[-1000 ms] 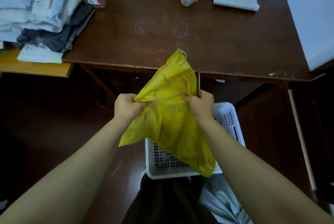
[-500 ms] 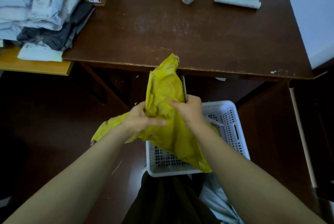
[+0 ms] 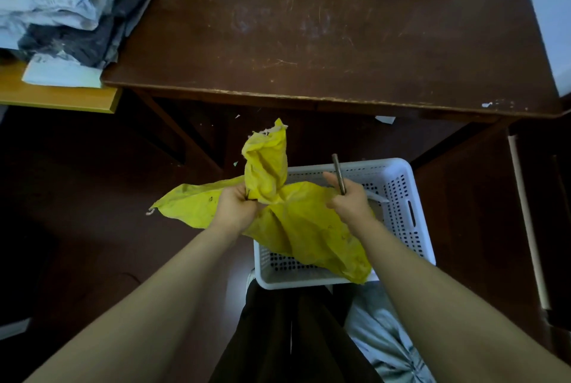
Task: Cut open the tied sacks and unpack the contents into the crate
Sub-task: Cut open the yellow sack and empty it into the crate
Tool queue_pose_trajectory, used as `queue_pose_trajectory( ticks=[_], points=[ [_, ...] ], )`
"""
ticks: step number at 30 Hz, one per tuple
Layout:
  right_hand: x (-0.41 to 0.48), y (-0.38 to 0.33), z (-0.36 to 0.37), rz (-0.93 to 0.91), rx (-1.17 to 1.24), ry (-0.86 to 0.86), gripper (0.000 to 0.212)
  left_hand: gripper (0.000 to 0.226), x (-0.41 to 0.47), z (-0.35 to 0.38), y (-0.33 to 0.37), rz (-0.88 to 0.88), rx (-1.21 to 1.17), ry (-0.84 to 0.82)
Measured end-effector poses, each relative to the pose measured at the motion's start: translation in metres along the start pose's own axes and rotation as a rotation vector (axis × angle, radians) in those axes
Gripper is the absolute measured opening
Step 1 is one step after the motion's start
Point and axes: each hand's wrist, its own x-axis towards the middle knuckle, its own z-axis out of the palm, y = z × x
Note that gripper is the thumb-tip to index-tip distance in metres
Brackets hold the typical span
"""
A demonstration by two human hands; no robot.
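Observation:
A limp yellow sack [image 3: 296,222] hangs crumpled over the near left part of a white perforated crate [image 3: 401,215] on the floor. My left hand [image 3: 238,206] grips the sack at its bunched middle, with one end sticking up and another flap spreading left. My right hand [image 3: 349,200] is to the right of the sack, over the crate, and holds a thin dark cutting tool [image 3: 338,174] that points up. The crate's inside is mostly hidden by the sack.
A dark wooden table [image 3: 324,42] stands ahead, with white bags and a paper-wrapped parcel at its far edge. Piled grey and white packages [image 3: 61,5] lie at the left on a yellow shelf [image 3: 61,98]. A pale grey sack [image 3: 383,339] lies by my legs.
Both hands have lowered with the sack. My right hand has let go of the sack and moved right with the tool; my left hand has bunched the sack.

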Motion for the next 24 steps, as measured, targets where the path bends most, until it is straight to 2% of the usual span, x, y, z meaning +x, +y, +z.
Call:
queue_pose_trajectory(
  ticks=[2,3,4,6,8,10,12,13,15,19,23,24],
  points=[
    [0.015,0.012,0.008,-0.03,-0.18,-0.112,0.074,0.012,-0.003,-0.004,-0.005,0.011,-0.034,-0.037],
    [0.023,0.016,0.012,-0.03,-0.24,-0.149,0.073,0.018,-0.005,-0.006,-0.006,0.017,-0.049,-0.053],
    [0.03,0.02,0.019,-0.025,-0.284,-0.181,0.063,0.024,-0.007,-0.008,-0.007,0.024,-0.062,-0.061],
    [0.036,0.028,0.032,0.043,-0.392,-0.215,0.021,0.029,-0.006,-0.012,-0.011,0.035,-0.061,-0.047],
    [0.036,0.034,0.039,0.1,-0.446,-0.144,0.032,0.027,-0.003,-0.016,-0.015,0.044,-0.008,-0.017],
    [0.036,0.033,0.04,0.062,-0.372,-0.004,0.032,0.022,0.001,-0.02,-0.02,-0.009,-0.003,0.024],
    [0.032,0.023,0.039,0.002,-0.255,0.118,0.02,0.017,0.002,-0.024,-0.024,-0.083,-0.085,0.082],
    [0.027,0.016,0.04,-0.025,-0.206,0.148,0.022,0.013,0.003,-0.027,-0.025,-0.107,-0.133,0.114],
    [0.017,0.011,0.041,-0.066,-0.122,0.162,0.023,0.006,0.006,-0.032,-0.024,-0.132,-0.221,0.158],
    [0.006,0.006,0.035,-0.044,-0.141,0.158,0.023,0.011,0.01,-0.034,-0.019,-0.13,-0.236,0.134],
    [0.0,-0.008,0.034,-0.123,-0.104,0.168,0.017,0.012,0.015,-0.033,-0.01,-0.125,-0.444,0.195],
    [-0.002,-0.009,0.033,-0.11,-0.09,0.174,0.013,0.012,0.015,-0.032,-0.008,-0.112,-0.429,0.183]
  ],
)
